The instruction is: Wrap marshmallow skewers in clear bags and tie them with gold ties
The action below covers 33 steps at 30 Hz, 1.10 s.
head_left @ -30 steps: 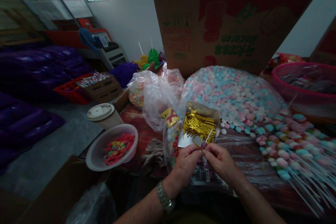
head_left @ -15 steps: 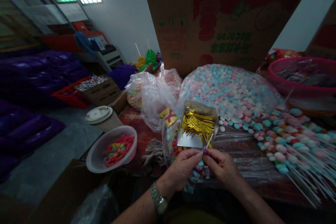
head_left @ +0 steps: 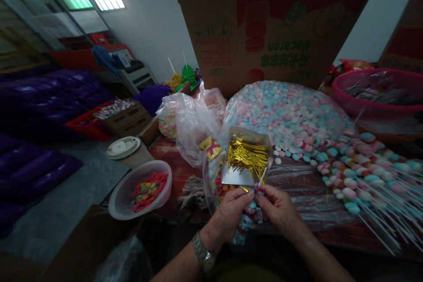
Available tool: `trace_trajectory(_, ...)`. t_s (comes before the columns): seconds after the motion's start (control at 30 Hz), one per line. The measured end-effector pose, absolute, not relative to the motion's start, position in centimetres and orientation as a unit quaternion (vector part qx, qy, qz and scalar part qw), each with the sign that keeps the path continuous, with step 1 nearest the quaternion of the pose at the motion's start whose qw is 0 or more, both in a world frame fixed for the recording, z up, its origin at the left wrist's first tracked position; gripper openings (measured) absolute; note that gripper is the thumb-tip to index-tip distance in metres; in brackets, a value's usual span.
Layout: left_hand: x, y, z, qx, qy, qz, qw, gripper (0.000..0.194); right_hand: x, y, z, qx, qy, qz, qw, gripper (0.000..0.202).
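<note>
My left hand [head_left: 229, 211] is closed in a pinch at the gathered neck of a wrapped candy skewer [head_left: 245, 224], and a wristwatch sits on that wrist. From the other side my right hand [head_left: 279, 209] pinches the same neck. Pastel candies in printed clear wrap hang below the fingers, partly hidden by them. A white stick [head_left: 263, 176] points up from the neck. By the left fingertips a short gold twist tie [head_left: 244, 189] shows. Just beyond the hands lies an open box [head_left: 236, 177] filled with gold twist ties [head_left: 247, 154].
A large clear bag of pastel candies [head_left: 284, 105] lies behind the box. Several candy skewers [head_left: 366, 176] are heaped at right, below a pink basin [head_left: 373, 99]. At left stand a bowl of gummy rings [head_left: 114, 198] and a lidded bucket [head_left: 139, 154]. A big carton [head_left: 211, 17] blocks the back.
A short gold twist tie now shows at my left fingertips. Both hands stay at the skewer's neck, with small finger movements. The view has shifted slightly.
</note>
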State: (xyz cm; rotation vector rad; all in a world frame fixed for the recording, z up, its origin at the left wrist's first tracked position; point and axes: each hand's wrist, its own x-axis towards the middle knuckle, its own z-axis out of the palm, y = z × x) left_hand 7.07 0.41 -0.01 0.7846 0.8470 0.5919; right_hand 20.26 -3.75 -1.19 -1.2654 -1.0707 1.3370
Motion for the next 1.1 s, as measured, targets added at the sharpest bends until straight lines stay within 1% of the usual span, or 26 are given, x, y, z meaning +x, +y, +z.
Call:
trace_trajectory(0.07, 6.5, 0.6, 0.1, 0.343, 0.364, 0.217, 0.839, 0.033, 21.0, -4.1, 0.2, -0.479, -0.498, 0.563, 0.454, 0.033)
trace_trajectory(0.17, 5.8, 0.9, 0.4, 0.299, 0.297, 0.127, 0.898, 0.037, 22.0, -4.4, 2.1, -0.434, -0.604, 0.539, 0.396, 0.024)
trace_trajectory(0.23, 5.7, 1.1, 0.7, 0.281, 0.264, 0.119, 0.915, 0.041, 22.2, -4.5, 2.4, -0.43, -0.629, 0.523, 0.381, 0.027)
trace_trajectory(0.3, 5.9, 1.1, 0.9, 0.282, 0.265, 0.149, 0.91, 0.044, 21.8, -4.5, 1.8, -0.467, -0.63, 0.48, 0.393, 0.029)
trace_trajectory(0.33, 6.1, 1.0, 0.9, 0.289, 0.281, 0.178, 0.898, 0.046, 21.6, -4.5, 1.3, -0.496, -0.63, 0.439, 0.405, 0.028)
trace_trajectory(0.4, 6.7, 0.8, 1.0, 0.327, 0.328, 0.253, 0.849, 0.05, 21.0, -4.4, 0.3, -0.55, -0.646, 0.32, 0.421, 0.025)
trace_trajectory(0.47, 7.2, 0.4, 1.1, 0.389, 0.376, 0.347, 0.766, 0.052, 20.6, -4.3, -0.1, -0.577, -0.679, 0.17, 0.421, 0.023)
trace_trajectory(0.53, 7.5, 0.1, 1.3, 0.443, 0.419, 0.42, 0.672, 0.058, 20.5, -4.4, 0.2, -0.584, -0.696, 0.031, 0.417, 0.021)
trace_trajectory(0.57, 7.5, 0.1, 1.6, 0.453, 0.437, 0.427, 0.649, 0.062, 20.5, -4.5, 0.6, -0.582, -0.699, -0.021, 0.416, 0.021)
trace_trajectory(0.6, 7.3, 0.2, 2.1, 0.447, 0.452, 0.411, 0.654, 0.067, 20.3, -4.7, 1.1, -0.574, -0.703, -0.054, 0.416, 0.02)
trace_trajectory(0.63, 6.9, 0.4, 2.9, 0.427, 0.456, 0.373, 0.686, 0.071, 20.1, -5.0, 1.5, -0.559, -0.713, -0.064, 0.418, 0.019)
trace_trajectory(0.67, 6.4, 0.7, 3.8, 0.399, 0.446, 0.331, 0.729, 0.074, 19.9, -5.2, 1.8, -0.539, -0.73, -0.044, 0.418, 0.019)
trace_trajectory(0.7, 5.7, 1.1, 4.8, 0.368, 0.427, 0.295, 0.771, 0.076, 19.5, -5.4, 2.0, -0.522, -0.745, 0.007, 0.415, 0.018)
trace_trajectory(0.73, 4.9, 1.5, 5.9, 0.345, 0.395, 0.274, 0.806, 0.078, 19.2, -5.5, 2.1, -0.513, -0.748, 0.085, 0.412, 0.019)
trace_trajectory(0.77, 4.1, 1.8, 7.0, 0.347, 0.372, 0.317, 0.8, 0.078, 18.9, -5.5, 2.1, -0.514, -0.729, 0.181, 0.414, 0.019)
trace_trajectory(0.8, 3.4, 2.1, 7.8, 0.361, 0.363, 0.338, 0.789, 0.079, 18.7, -5.3, 2.0, -0.527, -0.68, 0.281, 0.426, 0.02)
trace_trajectory(0.83, 2.8, 2.2, 8.4, 0.39, 0.363, 0.316, 0.785, 0.079, 18.6, -5.1, 2.0, -0.542, -0.604, 0.375, 0.448, 0.022)
trace_trajectory(0.87, 2.5, 2.2, 8.8, 0.436, 0.362, 0.27, 0.778, 0.075, 18.5, -4.8, 1.9, -0.552, -0.514, 0.451, 0.476, 0.023)
trace_trajectory(0.9, 2.4, 2.1, 8.8, 0.49, 0.358, 0.212, 0.766, 0.067, 18.5, -4.5, 1.9, -0.553, -0.433, 0.501, 0.506, 0.025)
trace_trajectory(0.93, 2.6, 1.8, 8.6, 0.539, 0.357, 0.179, 0.742, 0.057, 18.5, -4.3, 1.9, -0.546, -0.375, 0.527, 0.532, 0.027)
trace_trajectory(1.0, 3.8, 1.0, 7.4, 0.602, 0.348, 0.148, 0.703, 0.04, 18.4, -4.2, 2.0, -0.521, -0.329, 0.545, 0.568, 0.03)
trace_trajectory(1.03, 4.5, 0.5, 6.6, 0.617, 0.344, 0.151, 0.691, 0.033, 18.4, -4.2, 2.1, -0.507, -0.318, 0.558, 0.575, 0.03)
trace_trajectory(1.1, 5.9, -0.3, 5.0, 0.612, 0.344, 0.164, 0.693, 0.028, 18.3, -4.5, 2.2, -0.476, -0.273, 0.62, 0.561, 0.03)
